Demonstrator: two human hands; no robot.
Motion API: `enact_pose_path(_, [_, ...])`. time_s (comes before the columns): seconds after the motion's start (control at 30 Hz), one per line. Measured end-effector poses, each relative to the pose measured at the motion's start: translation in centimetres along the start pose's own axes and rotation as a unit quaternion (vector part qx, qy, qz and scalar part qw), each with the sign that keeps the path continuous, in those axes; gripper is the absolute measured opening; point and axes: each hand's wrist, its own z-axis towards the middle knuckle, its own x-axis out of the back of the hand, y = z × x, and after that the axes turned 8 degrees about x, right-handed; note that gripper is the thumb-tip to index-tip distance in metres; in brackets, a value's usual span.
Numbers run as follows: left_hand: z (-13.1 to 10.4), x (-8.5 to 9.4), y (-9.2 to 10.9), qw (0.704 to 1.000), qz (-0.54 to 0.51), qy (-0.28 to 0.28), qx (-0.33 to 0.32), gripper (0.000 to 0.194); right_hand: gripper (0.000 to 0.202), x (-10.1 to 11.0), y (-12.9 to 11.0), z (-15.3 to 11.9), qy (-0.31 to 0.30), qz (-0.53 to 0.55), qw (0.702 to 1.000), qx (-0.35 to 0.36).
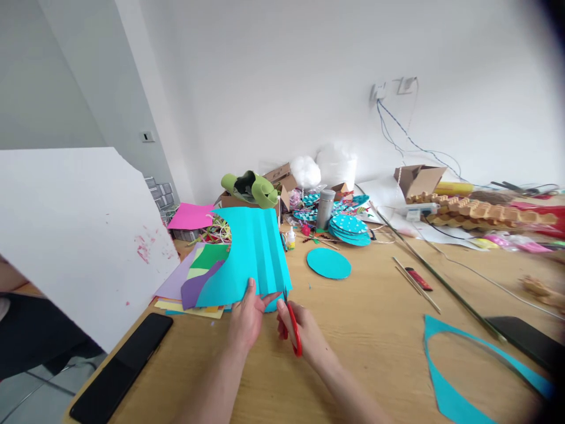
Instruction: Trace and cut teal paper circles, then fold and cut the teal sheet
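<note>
My left hand (248,315) pinches the near edge of a turquoise paper sheet (256,247), thumb on top. The sheet has lengthwise folds and a curved cut-out on its left side, and it is held up off the table. In my right hand (304,330) is a pair of red-handled scissors (295,333), its blades at the sheet's near right corner. A turquoise paper disc (329,263) lies flat to the right of the sheet. Coloured papers (207,259) in green, purple and yellow lie beneath and left of it.
A black phone (123,368) lies at the table's left edge, by a large white board (79,235). On the right are a turquoise offcut (445,377), a red lighter (418,279), thin sticks (417,284) and egg cartons (481,209). Dotted discs (348,227) and a grey cylinder (325,209) stand behind.
</note>
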Motion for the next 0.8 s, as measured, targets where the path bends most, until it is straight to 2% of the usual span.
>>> enact_pose_path(0.27, [-0.18,-0.25,0.14,1.000,-0.001,-0.005,-0.012,0.061,0.062,-0.01,-0.17,-0.02,0.011,-0.010,1.000,-0.006])
enact_pose_path(0.5, [-0.21,-0.09,0.09,1.000,-0.003,0.002,0.018,0.057,0.065,-0.16,-0.40,0.30,0.025,-0.001,1.000,-0.015])
enact_pose_path(0.8, [-0.15,0.04,0.10,1.000,-0.005,-0.007,0.013,0.055,0.067,-0.22,-0.22,0.37,0.027,-0.012,0.999,-0.021])
